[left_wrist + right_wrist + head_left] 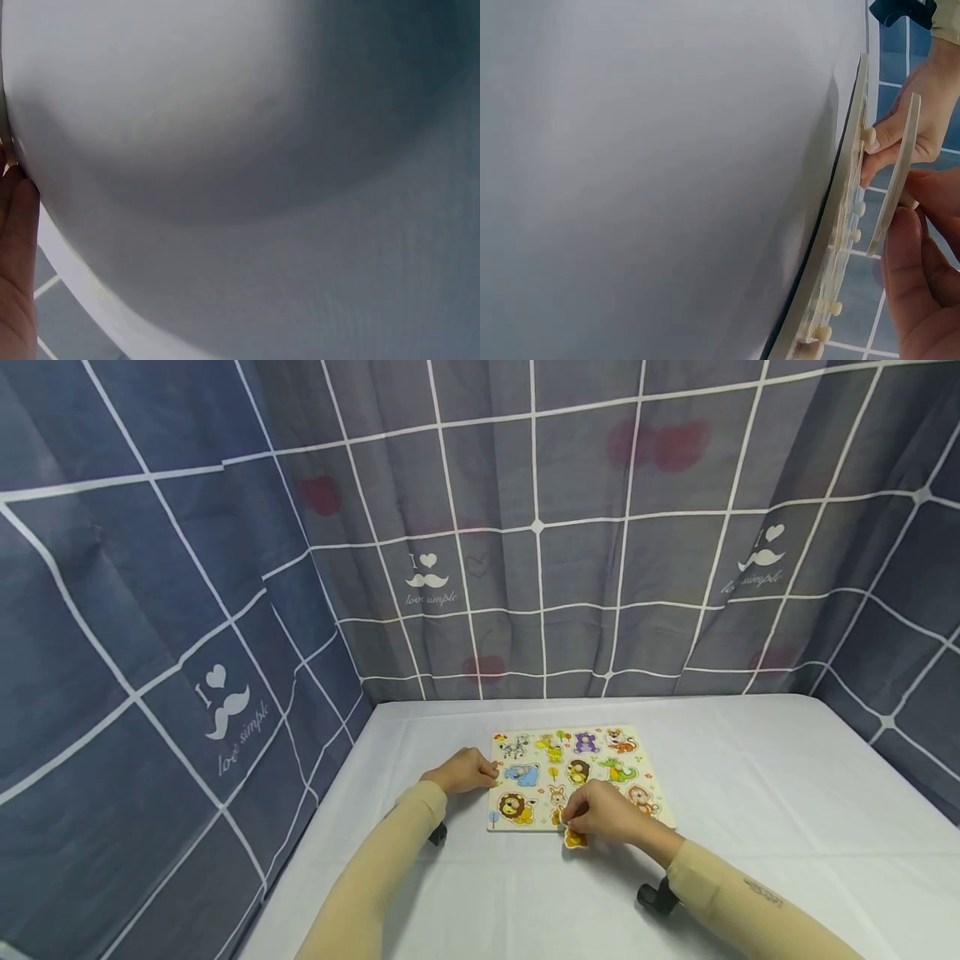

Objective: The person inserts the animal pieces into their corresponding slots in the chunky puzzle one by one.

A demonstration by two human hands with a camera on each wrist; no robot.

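Note:
A wooden peg puzzle board point(540, 806) with knobbed animal pieces lies flat on the table. My left hand point(463, 772) is at its left edge, thumb and fingers gripping the rim; the left wrist view catches only some fingers point(19, 240). Over the board's front edge, my right hand point(603, 812) pinches a small orange-yellow puzzle piece point(575, 839) by its knob. The right wrist view shows this piece point(900, 169) edge-on, tilted and raised off the board. The animal on it is mostly hidden by my fingers.
Lion point(513, 810), elephant point(522, 774), zebra point(515, 747) and crocodile point(618, 769) pieces are among those on the board. A white cloth covers the table point(517, 893). Gridded curtains point(495, 568) stand behind and at both sides.

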